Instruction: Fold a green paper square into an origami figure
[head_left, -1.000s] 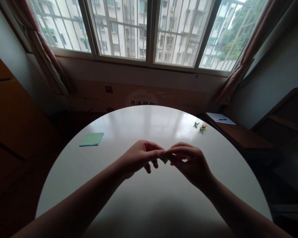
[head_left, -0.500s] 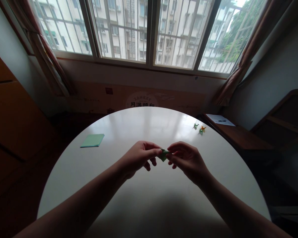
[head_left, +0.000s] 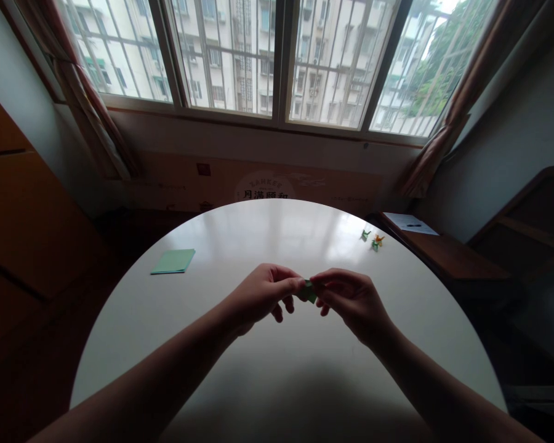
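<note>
Above the middle of a round white table [head_left: 277, 369], my left hand [head_left: 258, 295] and my right hand [head_left: 351, 301] meet fingertip to fingertip. Both pinch a small folded piece of green paper [head_left: 309, 291], of which only a corner shows between the fingers. A stack of light green paper sheets [head_left: 172, 261] lies flat on the table's left side. Three tiny folded paper figures [head_left: 373, 239], green and orange, stand near the table's far right edge.
A low wooden side table [head_left: 443, 252] at the right carries a white sheet with a pen [head_left: 409, 222]. A barred window [head_left: 277, 61] with curtains fills the far wall. A wooden cabinet [head_left: 23, 209] stands at the left.
The hands have stayed together over the table, shifting their pinch slightly. The green paper showed a bit more half a second ago and is now more covered by the fingers.
</note>
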Tool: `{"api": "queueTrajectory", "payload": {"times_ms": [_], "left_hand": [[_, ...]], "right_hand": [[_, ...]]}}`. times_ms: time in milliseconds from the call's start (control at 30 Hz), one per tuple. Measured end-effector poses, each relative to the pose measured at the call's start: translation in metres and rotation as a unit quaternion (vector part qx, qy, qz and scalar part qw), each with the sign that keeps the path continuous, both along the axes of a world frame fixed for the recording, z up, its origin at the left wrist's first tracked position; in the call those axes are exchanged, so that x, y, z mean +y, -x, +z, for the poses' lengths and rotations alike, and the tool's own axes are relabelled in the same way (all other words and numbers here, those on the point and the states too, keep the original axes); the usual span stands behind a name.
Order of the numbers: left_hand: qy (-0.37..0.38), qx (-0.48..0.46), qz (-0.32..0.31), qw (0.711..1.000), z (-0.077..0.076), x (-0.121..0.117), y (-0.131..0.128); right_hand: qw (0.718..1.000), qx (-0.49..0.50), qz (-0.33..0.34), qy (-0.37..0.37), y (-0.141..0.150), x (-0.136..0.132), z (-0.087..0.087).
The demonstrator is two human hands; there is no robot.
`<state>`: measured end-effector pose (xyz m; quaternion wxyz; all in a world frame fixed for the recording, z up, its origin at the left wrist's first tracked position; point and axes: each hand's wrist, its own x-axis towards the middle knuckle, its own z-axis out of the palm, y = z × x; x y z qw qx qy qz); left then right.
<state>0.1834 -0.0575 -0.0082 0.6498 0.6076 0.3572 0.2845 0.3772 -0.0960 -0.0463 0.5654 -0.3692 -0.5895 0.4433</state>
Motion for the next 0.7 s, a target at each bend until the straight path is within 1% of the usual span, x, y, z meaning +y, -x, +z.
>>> {"api": "queueTrajectory", "payload": {"times_ms": [100, 333, 400, 533, 600, 700], "left_hand": [[-0.001, -0.008, -0.002, 1.000, 0.0013, -0.0007, 0.0004], [0.012, -0.026, -0.017, 0.999, 0.0041, -0.0024, 0.0014], [0.006, -0.022, -0.009, 1.000, 0.0048, -0.0039, 0.0005], [-0.033, -0.001, 0.024, 0.999, 0.0049, -0.0068, -0.0021], [-0.041, 0.002, 0.030, 0.999, 0.0048, -0.0071, -0.0026], [-0.031, 0.008, 0.027, 0.999, 0.0052, -0.0056, -0.0017]], "right_hand": [[1.000, -0.004, -0.003, -0.010, -0.0003, -0.0012, 0.0001], [0.999, -0.020, -0.036, -0.026, 0.0014, -0.0058, 0.0036], [0.998, -0.026, -0.042, -0.029, 0.0029, -0.0068, 0.0058], [0.997, -0.029, -0.061, -0.037, 0.0058, -0.0084, 0.0079], [0.998, -0.035, -0.049, -0.017, 0.0059, -0.0085, 0.0074], [0.999, -0.024, -0.006, 0.027, 0.0044, -0.0074, 0.0067]]}}
